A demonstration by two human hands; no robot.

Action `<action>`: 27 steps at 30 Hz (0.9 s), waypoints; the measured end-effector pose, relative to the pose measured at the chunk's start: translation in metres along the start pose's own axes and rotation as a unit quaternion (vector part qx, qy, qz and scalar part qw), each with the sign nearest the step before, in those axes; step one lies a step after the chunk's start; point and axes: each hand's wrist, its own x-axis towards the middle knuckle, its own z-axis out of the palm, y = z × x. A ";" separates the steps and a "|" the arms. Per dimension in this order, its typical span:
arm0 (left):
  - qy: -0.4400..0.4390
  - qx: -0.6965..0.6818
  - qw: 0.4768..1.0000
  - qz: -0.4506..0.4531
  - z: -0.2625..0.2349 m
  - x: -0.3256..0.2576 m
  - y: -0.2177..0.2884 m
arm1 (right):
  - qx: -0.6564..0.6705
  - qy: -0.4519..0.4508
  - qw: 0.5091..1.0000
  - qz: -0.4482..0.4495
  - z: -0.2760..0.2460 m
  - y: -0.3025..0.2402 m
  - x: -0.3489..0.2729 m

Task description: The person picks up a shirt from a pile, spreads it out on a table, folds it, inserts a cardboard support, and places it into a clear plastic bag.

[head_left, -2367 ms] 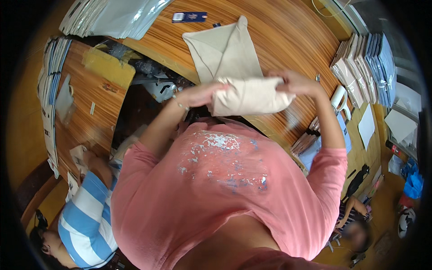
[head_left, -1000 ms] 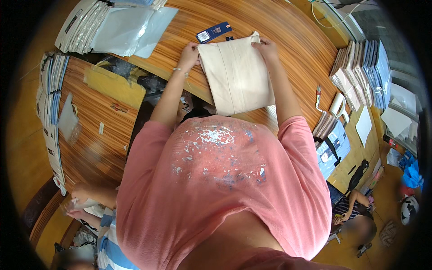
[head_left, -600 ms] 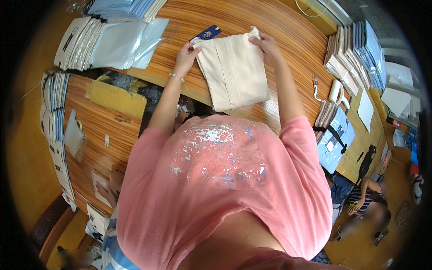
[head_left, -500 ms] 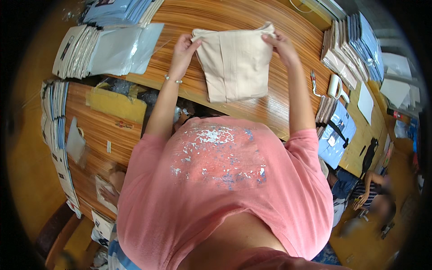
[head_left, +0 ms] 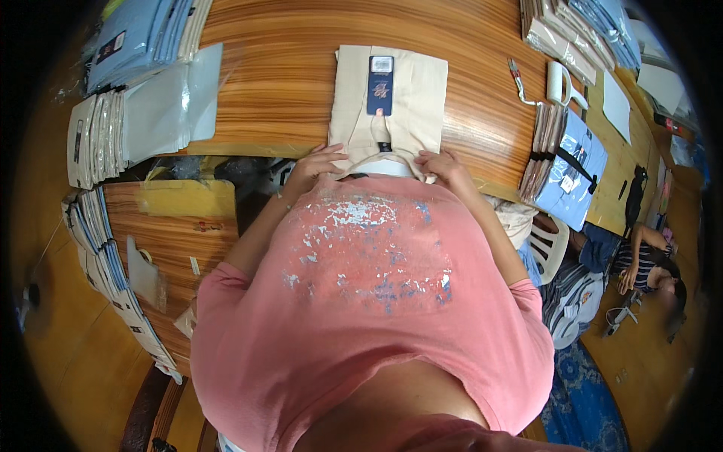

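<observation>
Both hands, left hand [head_left: 315, 164] and right hand [head_left: 444, 166], pressed fingers, released, onto the folded cream cloth garment [head_left: 392, 105] with its dark blue tag [head_left: 380, 84], smoothing its near edge on the wooden table [head_left: 271, 83].

Wooden table [head_left: 279, 83] across the top. At ten o'clock, stacks of packed garments in clear bags [head_left: 128, 120]. At nine, a row of folded packs [head_left: 98, 248] along a lower bench. At two, blue folded shirts [head_left: 572, 166]; white tool [head_left: 561, 83] near one.
</observation>
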 end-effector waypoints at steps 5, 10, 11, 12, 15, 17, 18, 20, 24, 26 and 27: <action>0.134 -0.085 0.972 -0.173 0.001 0.008 0.004 | 0.135 0.181 0.958 0.175 0.004 0.015 -0.016; -0.026 -0.290 0.891 -0.349 0.002 0.015 -0.019 | 0.443 0.062 0.825 0.345 0.022 0.030 -0.011; -0.036 -0.298 0.874 -0.381 0.005 0.014 -0.022 | 0.446 0.041 0.817 0.364 0.016 0.025 -0.008; -0.004 -0.268 0.884 -0.383 0.010 0.011 -0.024 | 0.448 0.020 0.808 0.382 0.013 0.022 -0.007; 0.084 -0.199 0.906 -0.365 0.020 0.007 -0.026 | 0.453 0.049 0.816 0.355 0.031 0.035 -0.014; 0.132 -0.183 0.917 -0.329 0.025 0.010 -0.025 | 0.436 0.064 0.824 0.357 0.030 0.035 -0.012; 0.099 -0.204 0.908 -0.353 0.022 0.010 -0.024 | 0.427 0.069 0.827 0.358 0.029 0.032 -0.010; 0.031 -0.247 0.883 -0.397 0.012 0.011 -0.023 | 0.370 0.064 0.849 0.372 0.034 0.031 -0.014; -0.033 -0.251 0.873 -0.417 0.006 0.004 -0.021 | 0.389 0.088 0.845 0.357 0.041 0.034 -0.014; -0.089 -0.211 0.885 -0.405 -0.023 0.024 -0.022 | 0.307 0.070 0.885 0.344 0.017 0.042 -0.005; -0.049 -0.150 0.922 -0.355 -0.039 0.039 -0.020 | 0.266 0.063 0.901 0.336 0.001 0.047 0.004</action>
